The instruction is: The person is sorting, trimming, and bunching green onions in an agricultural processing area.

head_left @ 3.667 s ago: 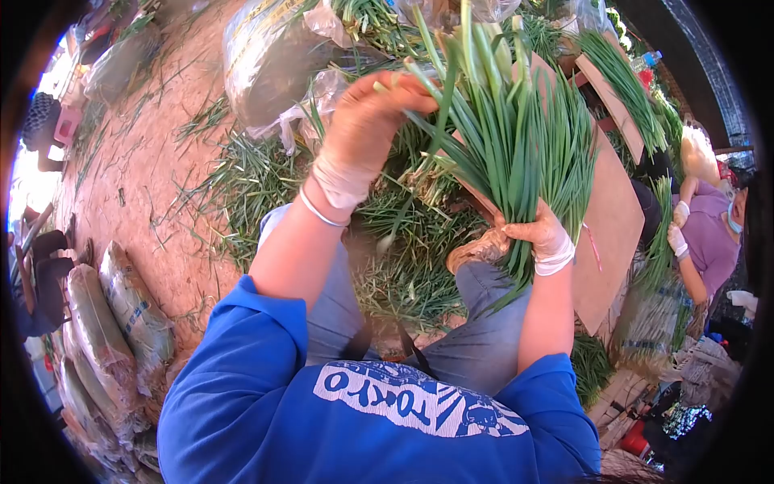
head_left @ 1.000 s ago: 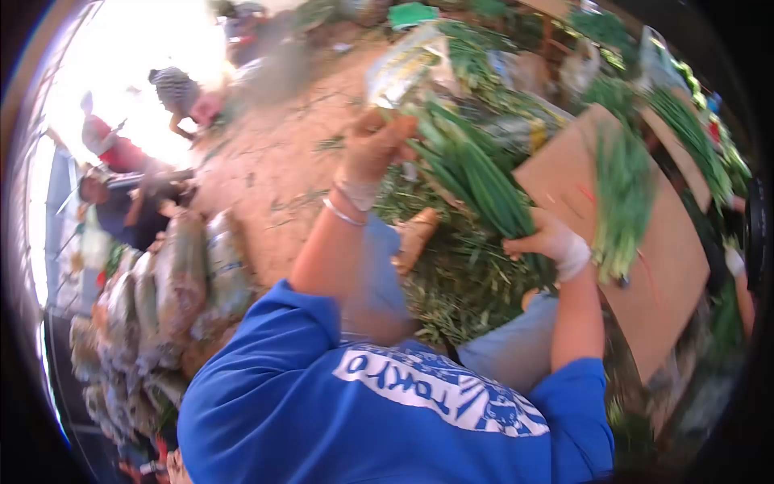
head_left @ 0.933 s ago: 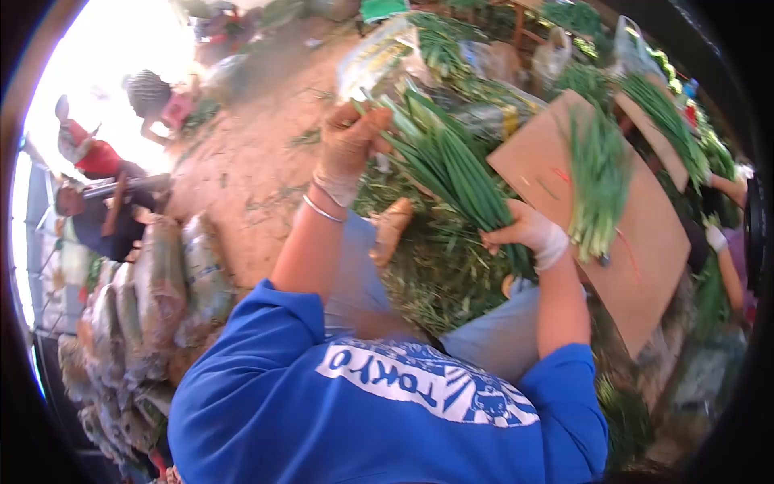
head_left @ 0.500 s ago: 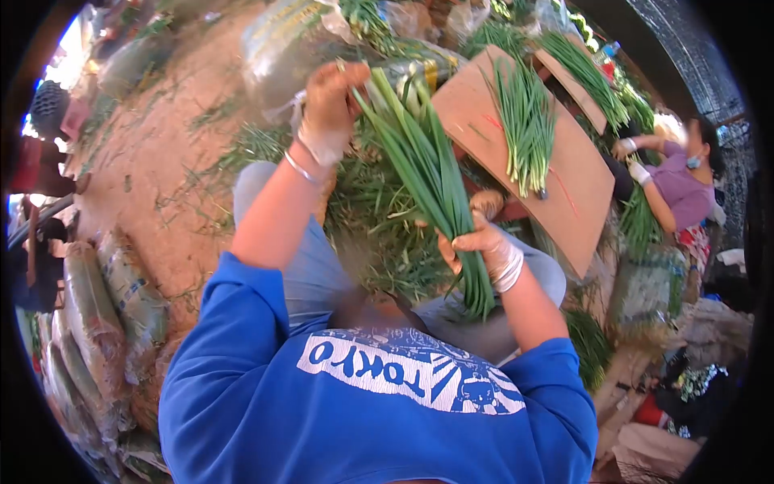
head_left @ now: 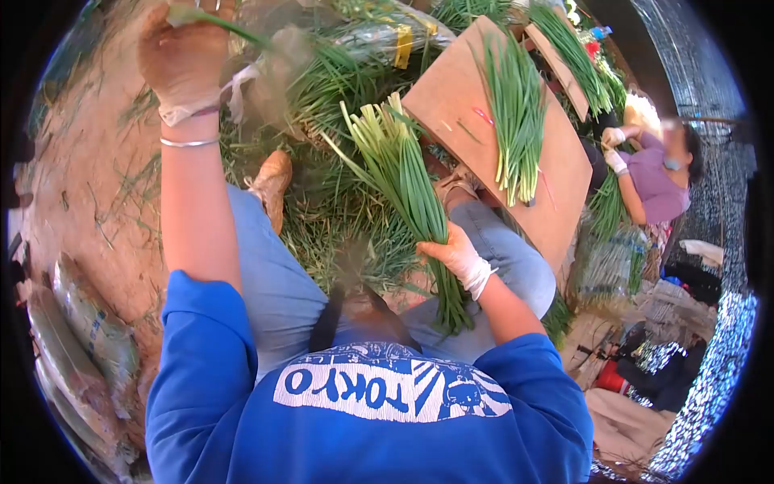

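My right hand [head_left: 458, 258] is closed round a thick bunch of garlic chives [head_left: 403, 165], gripping the green leaves low down, with the pale cut stems fanned out at the far end. At the upper left, my left hand [head_left: 185, 60] is raised and closed on a single chive stalk [head_left: 238, 31], which trails off to the right and is smeared by motion. Both hands wear pale, soiled gloves. Loose chive leaves and trimmings [head_left: 339, 214] lie heaped on the ground between my legs.
A tilted brown board [head_left: 451, 97] carries another chive bunch [head_left: 516, 121] and red ties. Beyond it, a narrower board holds more chives [head_left: 568, 60]. A co-worker in purple [head_left: 657, 181] sits at the right. Plastic-wrapped bundles [head_left: 93, 339] lie at the lower left.
My left hand has swung up and left, away from the bunch, with a stalk in it. My right hand has shifted slightly left, still gripping the bunch. The whole view has moved a little.
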`<state>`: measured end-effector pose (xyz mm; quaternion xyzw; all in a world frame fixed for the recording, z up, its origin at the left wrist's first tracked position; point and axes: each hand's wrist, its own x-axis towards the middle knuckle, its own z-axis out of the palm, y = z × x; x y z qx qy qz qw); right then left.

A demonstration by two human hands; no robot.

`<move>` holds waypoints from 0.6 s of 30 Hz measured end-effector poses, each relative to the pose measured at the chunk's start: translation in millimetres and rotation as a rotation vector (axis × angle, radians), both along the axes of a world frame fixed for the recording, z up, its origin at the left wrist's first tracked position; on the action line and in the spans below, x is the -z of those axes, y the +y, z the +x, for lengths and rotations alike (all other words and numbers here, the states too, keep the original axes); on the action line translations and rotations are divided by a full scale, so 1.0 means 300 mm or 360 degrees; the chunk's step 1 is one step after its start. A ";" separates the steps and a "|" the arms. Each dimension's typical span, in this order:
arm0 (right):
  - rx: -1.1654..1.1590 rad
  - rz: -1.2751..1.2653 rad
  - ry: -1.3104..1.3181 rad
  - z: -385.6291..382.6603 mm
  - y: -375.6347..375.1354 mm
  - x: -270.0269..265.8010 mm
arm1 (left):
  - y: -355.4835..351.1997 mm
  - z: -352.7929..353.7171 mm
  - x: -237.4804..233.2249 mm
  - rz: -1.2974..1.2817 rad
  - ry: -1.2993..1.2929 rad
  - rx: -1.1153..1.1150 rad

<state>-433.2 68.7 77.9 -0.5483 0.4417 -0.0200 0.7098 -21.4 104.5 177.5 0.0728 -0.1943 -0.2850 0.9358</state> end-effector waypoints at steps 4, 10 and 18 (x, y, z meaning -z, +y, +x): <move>-0.0040 0.0067 0.0026 -0.010 0.007 0.010 | 0.018 0.043 0.101 -0.0139 -0.0287 0.0245; -0.0038 0.0172 -0.0013 -0.002 0.002 0.023 | -0.050 -0.326 0.243 0.1603 -0.2470 0.0066; -0.0158 0.0237 -0.0149 0.040 0.032 -0.027 | -0.093 -0.327 0.248 0.1730 -0.2703 0.0456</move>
